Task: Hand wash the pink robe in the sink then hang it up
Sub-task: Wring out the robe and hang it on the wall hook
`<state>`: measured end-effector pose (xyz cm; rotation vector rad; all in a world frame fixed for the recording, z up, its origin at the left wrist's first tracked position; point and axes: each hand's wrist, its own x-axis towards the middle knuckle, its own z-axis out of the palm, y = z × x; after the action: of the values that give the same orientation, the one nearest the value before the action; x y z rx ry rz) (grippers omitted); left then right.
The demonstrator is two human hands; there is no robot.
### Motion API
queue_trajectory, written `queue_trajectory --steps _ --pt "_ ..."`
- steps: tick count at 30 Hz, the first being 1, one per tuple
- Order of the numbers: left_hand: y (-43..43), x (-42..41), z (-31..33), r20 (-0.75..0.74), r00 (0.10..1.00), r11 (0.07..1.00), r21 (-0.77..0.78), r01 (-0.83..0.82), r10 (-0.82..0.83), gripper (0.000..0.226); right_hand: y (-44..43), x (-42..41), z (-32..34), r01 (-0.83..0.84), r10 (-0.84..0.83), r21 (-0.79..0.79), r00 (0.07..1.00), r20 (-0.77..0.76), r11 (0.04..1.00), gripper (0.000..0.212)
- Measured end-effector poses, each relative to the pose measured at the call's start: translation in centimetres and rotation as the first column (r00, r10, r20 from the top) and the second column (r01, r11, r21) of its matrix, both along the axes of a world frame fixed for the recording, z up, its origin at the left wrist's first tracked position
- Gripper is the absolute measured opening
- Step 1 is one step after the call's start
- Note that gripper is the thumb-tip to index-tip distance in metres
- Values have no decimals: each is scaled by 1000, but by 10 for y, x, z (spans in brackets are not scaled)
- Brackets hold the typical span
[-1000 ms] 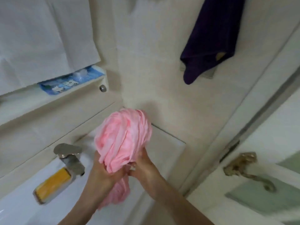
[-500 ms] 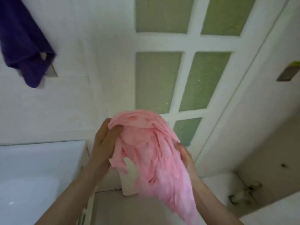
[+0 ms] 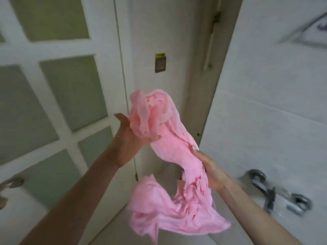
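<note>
We hold our left hand (image 3: 126, 140) palm-up under the bunched top of the pink robe (image 3: 168, 144), thumb straight, fingers hidden; lower right, our right hand (image 3: 210, 171) grips its middle.

The scene is lit softly and evenly, with no hard shadows cast. Detail on the pink robe (image 3: 164, 149) is smeared by motion blur. Right of the robe, the chrome fittings (image 3: 276, 193) are streaked and show pale glints. Left of it, the frosted door panes (image 3: 70, 92) are seen dim and greenish, and the door's straight lines are bowed by the wide-angle lens.
</note>
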<state>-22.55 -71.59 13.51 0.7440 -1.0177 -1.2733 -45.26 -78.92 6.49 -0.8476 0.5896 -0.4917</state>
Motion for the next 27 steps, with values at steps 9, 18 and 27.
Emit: queue_trajectory --steps 9,18,27 --pt "-86 -130 2 306 933 980 -121 -161 191 9 31 -73 36 356 -385 -312 922 -34 881 62" --pt "-129 -187 66 121 956 947 -146 285 -269 20 47 -161 57 605 -782 -551 605 -151 574 37" --pt "-171 -227 160 -71 970 884 -399 -242 234 22 73 -284 114 731 -982 -671 187 23 124 19"
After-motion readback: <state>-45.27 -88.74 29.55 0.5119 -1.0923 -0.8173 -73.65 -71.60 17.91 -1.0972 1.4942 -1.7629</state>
